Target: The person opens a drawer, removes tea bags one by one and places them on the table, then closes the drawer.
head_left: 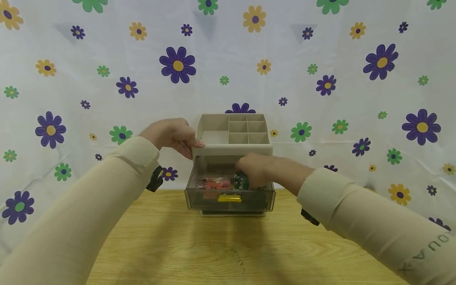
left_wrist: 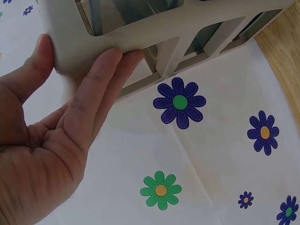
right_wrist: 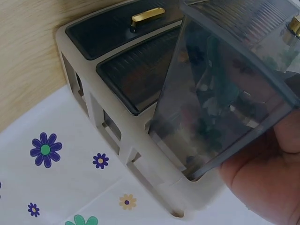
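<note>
A beige desktop organizer (head_left: pixel 233 149) stands against the flowered cloth, its top smoky clear drawer (head_left: pixel 203 200) pulled out. My left hand (head_left: pixel 179 136) holds the organizer's upper left corner, thumb on the top edge and fingers against the side. In the left wrist view the fingertips of the left hand (left_wrist: pixel 61 122) touch the frame. My right hand (head_left: pixel 258 170) reaches inside the drawer, its fingers round a dark green packet (head_left: pixel 241 181). Beside it lie red and pink packets (head_left: pixel 215 183). The right fingertips are partly hidden; the right wrist view shows them dimly through the drawer wall.
Divided compartments (head_left: pixel 248 128) form the organizer's top. Lower drawers (right_wrist: pixel 140 70) are closed, one with a gold handle (right_wrist: pixel 148 15). Wooden tabletop (head_left: pixel 228 249) stretches in front, and the flowered cloth (head_left: pixel 342 99) hangs close behind.
</note>
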Motion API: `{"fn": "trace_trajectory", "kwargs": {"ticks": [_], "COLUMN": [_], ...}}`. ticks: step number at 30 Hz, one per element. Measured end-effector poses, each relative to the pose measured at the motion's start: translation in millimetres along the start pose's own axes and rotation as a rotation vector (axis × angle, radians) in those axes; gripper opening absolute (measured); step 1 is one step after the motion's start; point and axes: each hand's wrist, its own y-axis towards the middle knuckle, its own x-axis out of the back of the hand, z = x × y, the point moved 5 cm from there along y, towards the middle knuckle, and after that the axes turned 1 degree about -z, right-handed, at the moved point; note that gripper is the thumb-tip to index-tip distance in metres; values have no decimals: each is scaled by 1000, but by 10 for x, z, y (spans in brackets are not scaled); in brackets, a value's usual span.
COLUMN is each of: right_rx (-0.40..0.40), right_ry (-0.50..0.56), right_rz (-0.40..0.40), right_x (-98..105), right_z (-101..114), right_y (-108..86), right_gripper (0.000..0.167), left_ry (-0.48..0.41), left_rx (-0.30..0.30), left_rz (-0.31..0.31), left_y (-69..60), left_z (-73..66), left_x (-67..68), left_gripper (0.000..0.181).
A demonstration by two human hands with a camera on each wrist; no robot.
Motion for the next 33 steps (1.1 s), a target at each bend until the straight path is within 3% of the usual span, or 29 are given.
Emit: {"fn": "trace_trajectory", "kwargs": {"ticks": [10, 18, 22, 28, 33], "right_rx": [52, 94, 73, 38, 61], "right_ry": [-52, -68, -72, -36, -40], "right_rz": [14, 28, 51, -12, -33], "right_x": [-9, 110, 189, 280, 300], "right_z": [14, 35, 13, -22, -53], "right_y": [-31, -108, -159, -192, -223], "right_gripper": [57, 51, 59, 53, 48], "left_ry": [7, 5, 5, 2, -1], "left_rx": [9, 7, 2, 5, 5], "left_rz": [-11, -10, -9, -3, 3], "left_y": [15, 15, 14, 23, 27], "left_z": [10, 9, 2, 0, 2], "left_x": [-1, 2, 8, 11, 2], "left_gripper": [46, 46, 45, 44, 44]}}
